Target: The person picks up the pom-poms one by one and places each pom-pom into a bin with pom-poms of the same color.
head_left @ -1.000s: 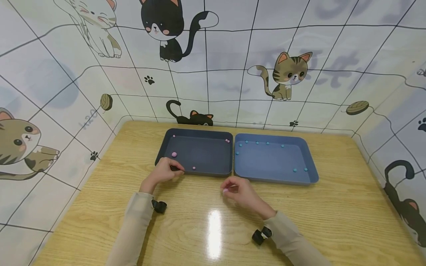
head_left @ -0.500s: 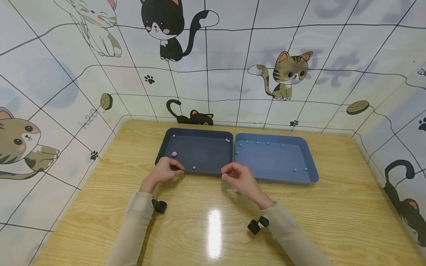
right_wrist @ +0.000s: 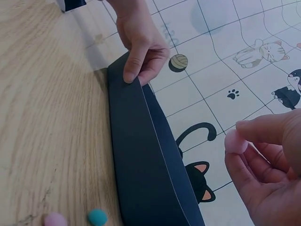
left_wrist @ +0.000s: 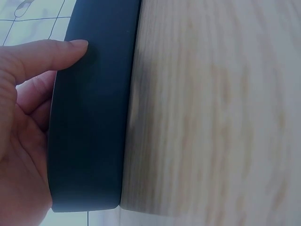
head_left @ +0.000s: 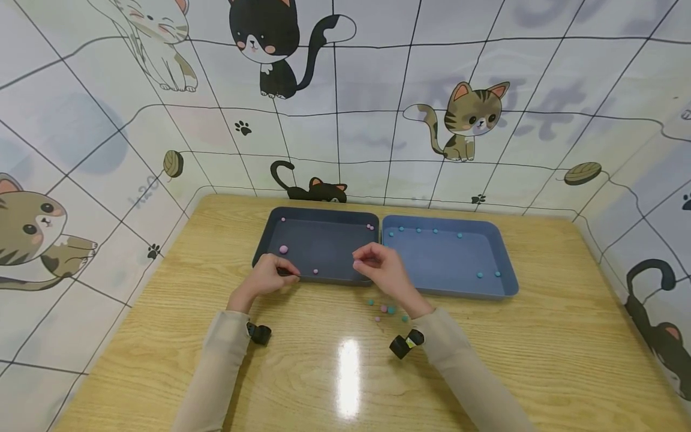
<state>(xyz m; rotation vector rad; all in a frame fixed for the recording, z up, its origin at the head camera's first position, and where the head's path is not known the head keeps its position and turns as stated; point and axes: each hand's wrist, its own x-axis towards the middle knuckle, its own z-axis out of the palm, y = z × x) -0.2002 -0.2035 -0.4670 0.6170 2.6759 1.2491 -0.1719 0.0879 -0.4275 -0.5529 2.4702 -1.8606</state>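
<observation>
My left hand [head_left: 268,278] grips the near rim of the dark grey tray [head_left: 324,211], thumb on its outer wall [left_wrist: 89,132]; the same hand [right_wrist: 141,47] appears in the right wrist view. My right hand [head_left: 378,268] hovers over that tray's near right corner and pinches a small pink ball [right_wrist: 235,141] between thumb and fingertips. The dark tray [right_wrist: 141,165] holds several pink balls, such as the one at its left [head_left: 283,249]. A light blue tray [head_left: 504,264] beside it holds several blue balls.
Loose pink and teal balls [head_left: 387,309] lie on the wooden table [head_left: 540,360] just in front of the trays, under my right wrist. Cat-patterned walls enclose the table on three sides.
My right hand has risen from the table with the pink ball and moved forward and left over the dark tray's near edge. The left hand has stayed on the rim.
</observation>
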